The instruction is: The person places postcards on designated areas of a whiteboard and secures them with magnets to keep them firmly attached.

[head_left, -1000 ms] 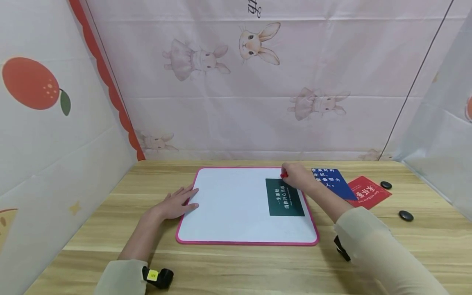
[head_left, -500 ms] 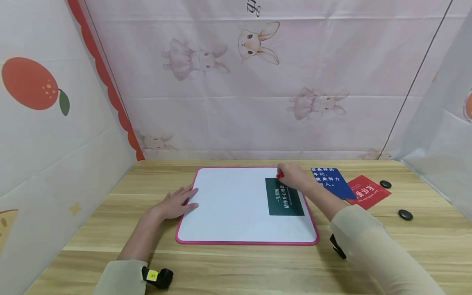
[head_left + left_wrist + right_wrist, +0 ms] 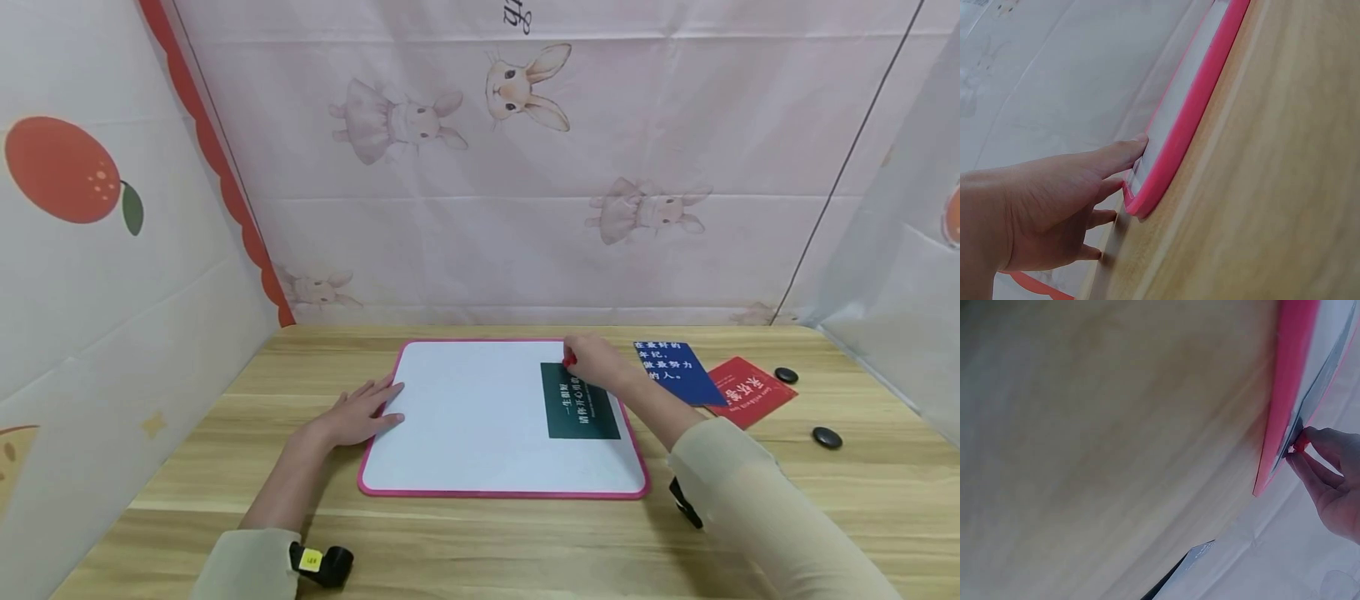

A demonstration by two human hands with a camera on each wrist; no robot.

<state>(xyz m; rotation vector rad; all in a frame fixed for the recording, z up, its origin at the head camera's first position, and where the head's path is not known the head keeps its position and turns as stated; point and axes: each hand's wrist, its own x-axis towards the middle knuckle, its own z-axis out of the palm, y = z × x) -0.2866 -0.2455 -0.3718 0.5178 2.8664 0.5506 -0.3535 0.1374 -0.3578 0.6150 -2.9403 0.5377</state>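
On whiteboard (image 3: 465,425), right part — green card (image 3: 562,423); right hand (image 3: 596,362) pinches small red knob (image 3: 569,361) at card's far edge. Left hand (image 3: 360,415) spread, gripping nothing, thumb on board's left side. Right of board — blue card (image 3: 684,375), red card (image 3: 753,393), black discs (image 3: 827,438).

tabletop (image 3: 480,546) looks like wood, smooth w/ low sheen. whiteboard (image 3: 465,417) mid-frame: smooth, slightly glossy face, pink rim (image 3: 502,494) looks plastic. red piece (image 3: 569,362) = plastic too imo. green card (image 3: 581,421), blue card (image 3: 675,371) + red card (image 3: 750,396): smooth matt-ish paper. black discs (image 3: 827,437) far R: glossy. bg sheet (image 3: 480,258) up top: creased, plasticky. sleeves (image 3: 757,500): matt cloth.
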